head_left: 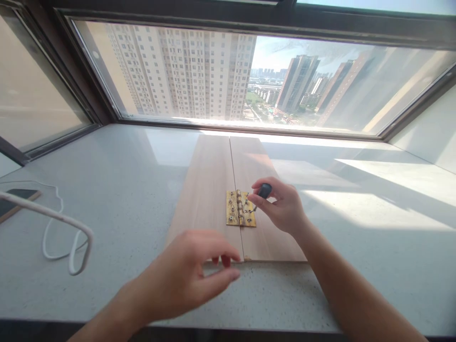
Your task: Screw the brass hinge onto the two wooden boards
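Two pale wooden boards lie side by side, the left board point(203, 190) and the right board point(278, 237) meeting at a narrow seam. Across that seam sits a brass hinge point(233, 209) with several screws in its leaves. My right hand point(281, 202) is closed around the dark handle of a screwdriver point(264, 191), whose thin shaft slants down to the hinge's right leaf. Closer to me, my left hand point(199, 270) hovers near the boards' front edge, thumb and fingers apart, with nothing between them.
A white cable point(53, 237) and a thick white curved bar point(78, 228) are at the left, beside a dark flat object with a brown edge point(17, 202). The white speckled sill point(356, 266) ends at a window frame point(249, 128) behind the boards.
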The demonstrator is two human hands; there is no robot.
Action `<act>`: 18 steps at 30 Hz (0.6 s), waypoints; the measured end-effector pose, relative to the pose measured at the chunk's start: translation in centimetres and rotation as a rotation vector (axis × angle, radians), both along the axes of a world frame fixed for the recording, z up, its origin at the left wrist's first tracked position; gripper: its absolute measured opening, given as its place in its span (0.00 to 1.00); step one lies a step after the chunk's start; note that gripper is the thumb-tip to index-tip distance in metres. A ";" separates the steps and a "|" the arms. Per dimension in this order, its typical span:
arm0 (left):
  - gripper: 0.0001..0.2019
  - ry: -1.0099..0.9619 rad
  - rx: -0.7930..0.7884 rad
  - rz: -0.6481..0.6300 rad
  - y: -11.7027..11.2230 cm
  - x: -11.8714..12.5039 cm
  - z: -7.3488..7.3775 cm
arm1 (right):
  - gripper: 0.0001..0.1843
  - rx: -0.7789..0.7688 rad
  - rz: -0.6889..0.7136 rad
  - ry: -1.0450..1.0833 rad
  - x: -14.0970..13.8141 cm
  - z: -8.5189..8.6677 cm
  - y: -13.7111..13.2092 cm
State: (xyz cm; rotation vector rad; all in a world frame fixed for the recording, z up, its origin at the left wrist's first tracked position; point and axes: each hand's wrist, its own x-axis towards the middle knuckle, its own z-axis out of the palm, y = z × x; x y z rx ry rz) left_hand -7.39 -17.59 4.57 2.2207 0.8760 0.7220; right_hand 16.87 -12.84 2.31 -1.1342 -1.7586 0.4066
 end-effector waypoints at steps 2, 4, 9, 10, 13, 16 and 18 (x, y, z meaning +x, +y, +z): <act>0.05 0.003 0.025 0.061 2.7 1.9 -0.2 | 0.11 0.017 -0.007 0.004 -0.1 -0.2 0.0; 0.04 0.017 0.147 0.090 5.3 4.0 -0.7 | 0.11 0.034 -0.017 0.015 -0.1 -0.3 0.1; 0.09 -0.049 0.171 0.031 8.9 7.0 -2.9 | 0.10 0.048 -0.040 0.048 0.0 -0.5 0.2; 0.09 -0.078 0.146 0.030 9.1 7.2 -3.3 | 0.10 0.048 -0.041 0.052 0.0 -0.5 0.2; 0.09 -0.140 0.103 0.017 9.3 7.4 -4.1 | 0.10 0.047 -0.044 0.064 -0.1 -0.5 0.2; 0.08 -0.183 0.111 0.005 9.1 7.8 -4.4 | 0.09 0.046 -0.054 0.073 -0.2 -0.5 0.2; 0.08 -0.205 0.125 0.002 9.0 8.1 -4.6 | 0.09 0.048 -0.068 0.080 -0.3 -0.6 0.2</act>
